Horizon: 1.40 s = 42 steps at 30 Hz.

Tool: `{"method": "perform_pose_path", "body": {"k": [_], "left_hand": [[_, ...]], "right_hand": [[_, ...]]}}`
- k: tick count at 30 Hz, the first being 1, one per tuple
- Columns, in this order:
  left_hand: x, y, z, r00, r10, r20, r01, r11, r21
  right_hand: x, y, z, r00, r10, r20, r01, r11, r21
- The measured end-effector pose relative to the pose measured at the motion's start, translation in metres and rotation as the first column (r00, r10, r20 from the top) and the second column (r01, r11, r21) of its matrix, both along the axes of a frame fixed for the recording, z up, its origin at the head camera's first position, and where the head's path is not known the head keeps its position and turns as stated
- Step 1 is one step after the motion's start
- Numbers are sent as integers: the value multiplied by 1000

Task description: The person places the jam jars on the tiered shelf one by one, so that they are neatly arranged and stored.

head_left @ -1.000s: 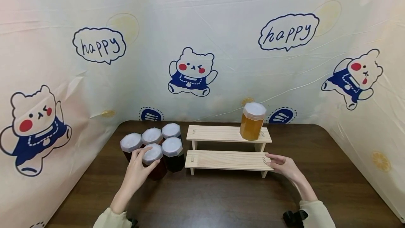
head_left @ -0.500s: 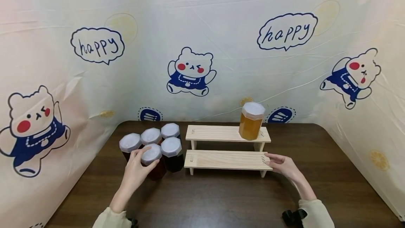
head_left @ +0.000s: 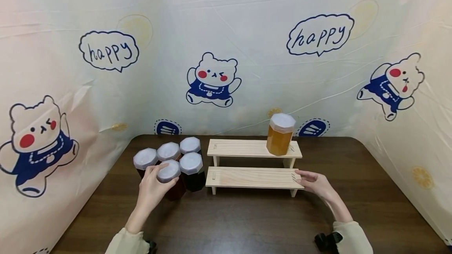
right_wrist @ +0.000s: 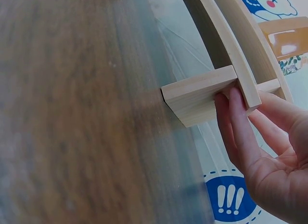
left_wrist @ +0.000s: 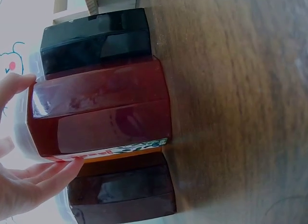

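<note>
My left hand (head_left: 152,189) grips a dark red jar (left_wrist: 103,111) near its white lid (head_left: 168,171), thumb on one side and fingers on the other. The jar stands upright at the front of a cluster of several dark jars with white octagonal lids. A black jar (left_wrist: 96,43) is right beside it. With my right hand (head_left: 317,184) I pinch the right end of the lower board of a two-tier wooden rack (head_left: 252,178), fingers beneath and thumb side above. An amber jar (head_left: 279,139) with a white lid stands on the upper tier, toward the right.
Everything stands on a dark brown wooden table (head_left: 240,222). Behind it hangs a pale curtain (head_left: 261,30) printed with bears and the word happy. Black straps (head_left: 328,242) sit at the cuffs of both light sleeves.
The view shifts very slightly. Both hands keep their holds, and the jars and the rack stay in place.
</note>
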<state>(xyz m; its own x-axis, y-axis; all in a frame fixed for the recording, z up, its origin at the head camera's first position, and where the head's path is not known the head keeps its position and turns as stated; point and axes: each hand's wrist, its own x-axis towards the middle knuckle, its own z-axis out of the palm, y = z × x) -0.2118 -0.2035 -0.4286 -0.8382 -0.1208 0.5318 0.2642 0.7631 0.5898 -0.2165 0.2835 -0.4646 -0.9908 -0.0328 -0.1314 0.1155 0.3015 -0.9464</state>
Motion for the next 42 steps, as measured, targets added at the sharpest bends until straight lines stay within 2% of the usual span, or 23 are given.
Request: {"method": "perform_pose_path", "body": {"k": [5, 13, 17, 20, 22, 23, 27, 29, 32, 42], "left_hand": [[1, 1, -4, 997, 12, -75, -11, 1000, 13], [6, 3, -5, 981, 65, -184, -61, 998, 24], [8, 3, -2, 962, 86, -257, -79, 996, 40], [10, 4, 2, 946, 74, -314, -59, 997, 57], [6, 1, -4, 929, 81, -362, -54, 995, 82], [7, 2, -3, 924, 80, -373, -50, 995, 89], [9, 3, 3, 919, 87, -384, -54, 994, 94], [16, 8, 15, 932, 76, -356, -51, 996, 78], [17, 10, 19, 937, 70, -343, -50, 997, 67], [20, 23, 33, 940, -35, -339, 67, 994, 82]], "right_hand": [[0, -1, 0, 1000, 5, -2, -5, 1000, -6], [-1, -2, -1, 1000, -3, 2, 3, 1000, -4], [-2, -2, -1, 1000, 10, 0, -10, 1000, -18], [-2, -2, -1, 1000, 11, 3, -11, 1000, -25], [-2, -2, -1, 1000, 10, 4, -10, 1000, -21], [-2, -2, -1, 1000, 7, 5, -7, 1000, -21], [-3, -1, -2, 1000, 8, 2, -8, 1000, -19], [-3, -1, -2, 1000, 6, -1, -6, 1000, -17], [-3, -1, -2, 1000, 5, -4, -5, 1000, -16], [0, 0, 1, 1000, 16, -4, -16, 998, -63]]}}
